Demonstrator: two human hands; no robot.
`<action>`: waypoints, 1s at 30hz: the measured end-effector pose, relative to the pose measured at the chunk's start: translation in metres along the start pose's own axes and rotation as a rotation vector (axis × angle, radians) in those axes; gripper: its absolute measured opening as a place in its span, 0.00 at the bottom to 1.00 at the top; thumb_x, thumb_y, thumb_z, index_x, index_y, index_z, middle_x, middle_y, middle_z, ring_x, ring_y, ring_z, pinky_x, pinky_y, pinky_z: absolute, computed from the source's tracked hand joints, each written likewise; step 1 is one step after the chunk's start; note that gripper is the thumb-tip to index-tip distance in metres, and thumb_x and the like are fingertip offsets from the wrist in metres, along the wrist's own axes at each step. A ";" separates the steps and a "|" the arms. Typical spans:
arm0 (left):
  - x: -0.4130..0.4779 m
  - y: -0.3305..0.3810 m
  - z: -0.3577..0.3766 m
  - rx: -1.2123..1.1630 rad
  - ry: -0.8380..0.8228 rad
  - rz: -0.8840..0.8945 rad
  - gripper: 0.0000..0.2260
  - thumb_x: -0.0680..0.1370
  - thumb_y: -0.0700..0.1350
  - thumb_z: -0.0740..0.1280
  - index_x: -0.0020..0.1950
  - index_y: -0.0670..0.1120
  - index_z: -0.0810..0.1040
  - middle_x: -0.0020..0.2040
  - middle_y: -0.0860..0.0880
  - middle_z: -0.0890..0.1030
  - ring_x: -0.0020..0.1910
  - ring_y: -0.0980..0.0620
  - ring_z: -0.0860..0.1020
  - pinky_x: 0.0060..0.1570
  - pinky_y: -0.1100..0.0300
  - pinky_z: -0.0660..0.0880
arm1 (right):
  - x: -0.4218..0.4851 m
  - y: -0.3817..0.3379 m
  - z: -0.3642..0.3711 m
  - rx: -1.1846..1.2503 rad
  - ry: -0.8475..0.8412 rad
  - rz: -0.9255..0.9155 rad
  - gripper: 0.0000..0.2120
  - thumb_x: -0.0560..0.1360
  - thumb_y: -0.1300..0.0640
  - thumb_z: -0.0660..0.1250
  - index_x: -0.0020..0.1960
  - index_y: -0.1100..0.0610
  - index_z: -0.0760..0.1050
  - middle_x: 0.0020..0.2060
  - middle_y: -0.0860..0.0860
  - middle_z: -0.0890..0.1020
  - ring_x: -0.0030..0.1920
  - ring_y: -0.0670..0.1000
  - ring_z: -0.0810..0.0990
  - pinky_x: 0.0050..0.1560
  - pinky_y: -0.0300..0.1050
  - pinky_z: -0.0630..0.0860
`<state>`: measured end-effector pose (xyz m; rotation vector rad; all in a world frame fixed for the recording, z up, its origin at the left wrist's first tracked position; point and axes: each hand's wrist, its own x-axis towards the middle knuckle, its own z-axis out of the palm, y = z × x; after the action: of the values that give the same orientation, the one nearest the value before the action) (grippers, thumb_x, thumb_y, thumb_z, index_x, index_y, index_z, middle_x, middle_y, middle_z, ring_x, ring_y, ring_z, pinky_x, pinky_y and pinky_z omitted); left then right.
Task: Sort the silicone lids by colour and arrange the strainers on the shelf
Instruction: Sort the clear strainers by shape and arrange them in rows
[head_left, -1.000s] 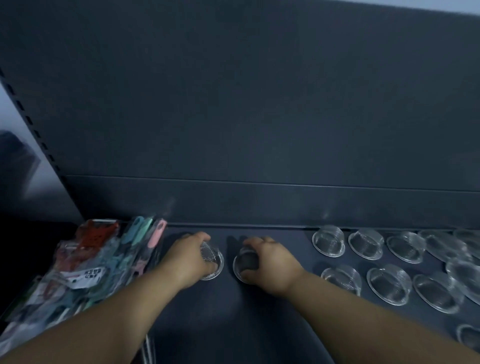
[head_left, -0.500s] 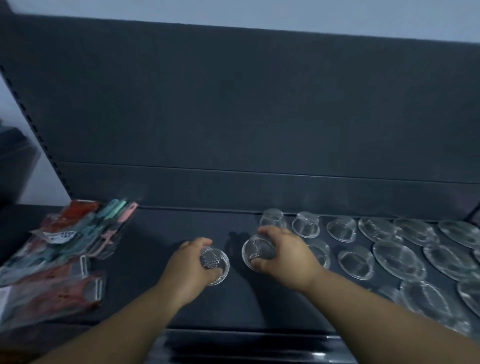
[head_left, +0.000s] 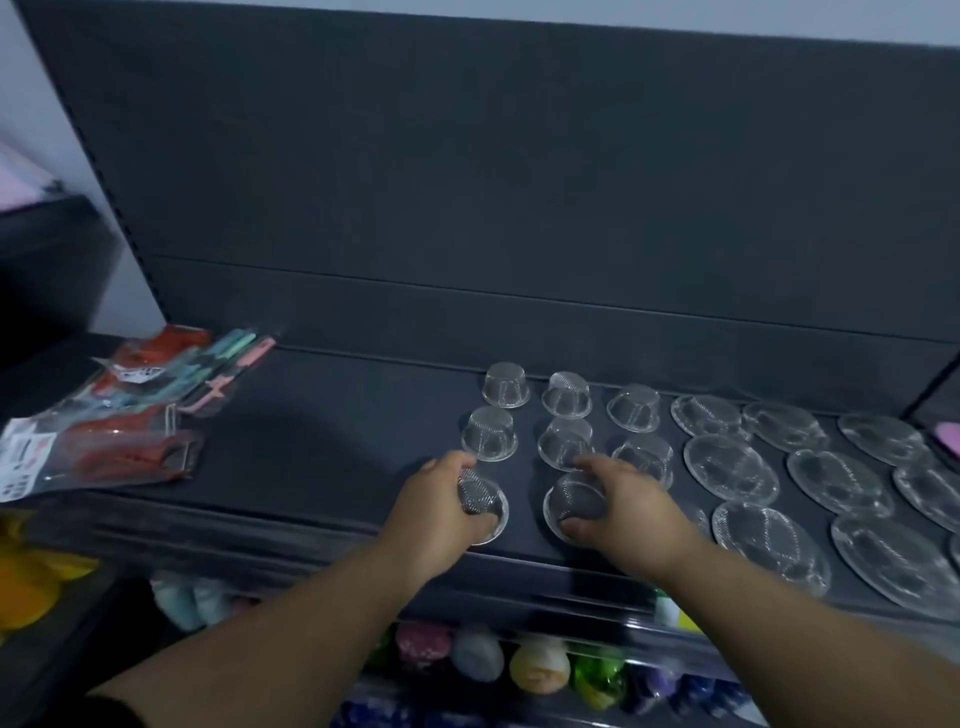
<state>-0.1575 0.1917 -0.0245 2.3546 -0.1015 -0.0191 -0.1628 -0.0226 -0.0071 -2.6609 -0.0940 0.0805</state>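
While the left hand (head_left: 434, 517) curled round the left strainer (head_left: 478, 496), the right hand (head_left: 631, 514) gripped the right strainer (head_left: 571, 506), at 3 o'clock of it. Other strainers (head_left: 491, 434) stood at 12 o'clock.

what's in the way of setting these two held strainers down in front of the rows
Nothing visible. The left hand holds one strainer, the right hand a second strainer, both over bare shelf fronting two columns; the nearest placed strainers stand behind.
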 end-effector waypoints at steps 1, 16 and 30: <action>0.000 0.002 0.002 0.010 -0.002 -0.002 0.29 0.69 0.48 0.75 0.68 0.51 0.69 0.59 0.51 0.74 0.51 0.55 0.73 0.49 0.67 0.66 | -0.001 0.001 0.003 -0.006 0.001 -0.001 0.33 0.68 0.50 0.74 0.70 0.48 0.66 0.64 0.50 0.73 0.62 0.50 0.74 0.61 0.39 0.69; 0.008 0.005 0.014 0.117 -0.051 -0.008 0.26 0.73 0.48 0.72 0.70 0.52 0.68 0.63 0.50 0.74 0.58 0.52 0.73 0.56 0.65 0.67 | -0.008 0.012 0.021 0.006 -0.014 -0.021 0.32 0.72 0.51 0.70 0.73 0.49 0.61 0.68 0.50 0.70 0.67 0.51 0.70 0.67 0.41 0.66; 0.021 0.016 -0.001 0.338 -0.258 -0.052 0.24 0.75 0.44 0.67 0.69 0.53 0.65 0.63 0.49 0.74 0.58 0.50 0.75 0.52 0.65 0.68 | -0.011 0.014 0.029 0.116 0.001 -0.022 0.33 0.71 0.45 0.70 0.73 0.49 0.63 0.68 0.47 0.72 0.67 0.47 0.70 0.68 0.38 0.64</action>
<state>-0.1376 0.1796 -0.0125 2.6812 -0.1810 -0.3573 -0.1749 -0.0225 -0.0384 -2.5437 -0.1154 0.0752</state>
